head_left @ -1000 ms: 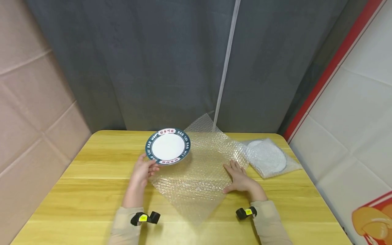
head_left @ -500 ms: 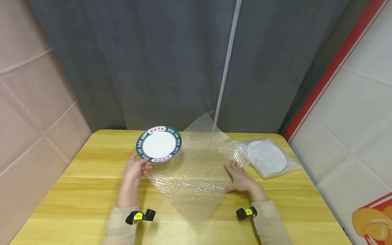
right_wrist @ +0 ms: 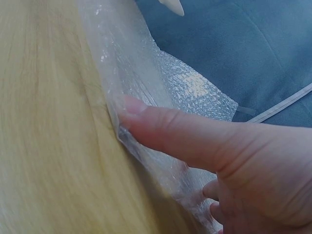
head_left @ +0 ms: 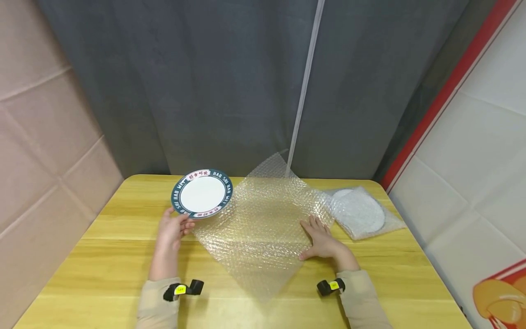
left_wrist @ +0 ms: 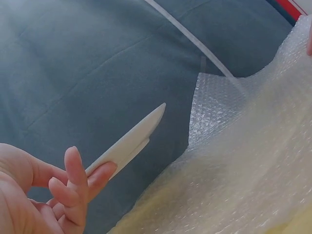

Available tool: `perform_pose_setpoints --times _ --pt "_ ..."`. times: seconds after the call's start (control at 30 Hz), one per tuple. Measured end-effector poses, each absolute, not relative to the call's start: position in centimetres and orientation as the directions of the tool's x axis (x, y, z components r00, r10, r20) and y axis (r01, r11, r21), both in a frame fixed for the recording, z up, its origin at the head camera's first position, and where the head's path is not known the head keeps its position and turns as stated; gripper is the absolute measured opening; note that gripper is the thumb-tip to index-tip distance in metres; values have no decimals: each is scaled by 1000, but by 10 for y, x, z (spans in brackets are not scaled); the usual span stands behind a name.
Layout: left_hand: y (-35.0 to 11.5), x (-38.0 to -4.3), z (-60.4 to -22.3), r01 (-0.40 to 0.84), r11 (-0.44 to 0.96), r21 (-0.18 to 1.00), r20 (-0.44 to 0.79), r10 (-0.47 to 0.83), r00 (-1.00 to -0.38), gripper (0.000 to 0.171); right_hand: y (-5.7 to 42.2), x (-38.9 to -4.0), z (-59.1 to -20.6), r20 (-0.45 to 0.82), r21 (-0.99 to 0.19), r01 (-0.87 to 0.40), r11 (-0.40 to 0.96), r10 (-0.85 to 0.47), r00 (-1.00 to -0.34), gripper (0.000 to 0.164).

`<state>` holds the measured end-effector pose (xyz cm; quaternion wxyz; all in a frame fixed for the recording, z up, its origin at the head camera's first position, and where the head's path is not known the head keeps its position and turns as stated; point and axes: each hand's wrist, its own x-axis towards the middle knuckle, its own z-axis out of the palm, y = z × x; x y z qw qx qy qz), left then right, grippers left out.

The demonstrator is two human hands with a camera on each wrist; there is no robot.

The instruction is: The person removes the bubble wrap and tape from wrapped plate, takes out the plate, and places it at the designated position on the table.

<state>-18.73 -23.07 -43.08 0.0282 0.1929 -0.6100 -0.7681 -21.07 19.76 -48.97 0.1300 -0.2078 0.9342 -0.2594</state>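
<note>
A round plate (head_left: 202,194) with a white centre and a dark teal lettered rim is held up over the left part of the table. My left hand (head_left: 172,228) pinches its near left rim; the left wrist view shows the plate (left_wrist: 129,141) edge-on, tilted, between thumb and fingers. A sheet of bubble wrap (head_left: 263,219) lies diamond-wise across the middle of the table, its far corner against the curtain. My right hand (head_left: 322,238) rests on the sheet's right side with fingers spread. In the right wrist view the thumb (right_wrist: 165,126) presses at the edge of the wrap.
To the right, a round white item wrapped in bubble wrap (head_left: 361,212) lies on the wooden table (head_left: 115,256). A dark grey curtain (head_left: 213,91) with a pale strip hangs behind the table's far edge. Light panels stand at both sides.
My left hand has carried the plate leftward, away from the middle of the bubble wrap. The right hand and the wrap have stayed in place.
</note>
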Motion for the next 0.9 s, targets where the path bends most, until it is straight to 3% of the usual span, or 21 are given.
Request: perform_pose_setpoints --times 0.2,0.9 --pt "-237 -187 -433 -188 -261 947 -266 -307 -914 67 198 -210 -489 -140 -536 -320 782 -455 -879 115" --pt "-251 -187 -439 -194 -299 934 -306 -394 -867 73 197 -209 -488 -141 -530 -319 786 -452 -881 115"
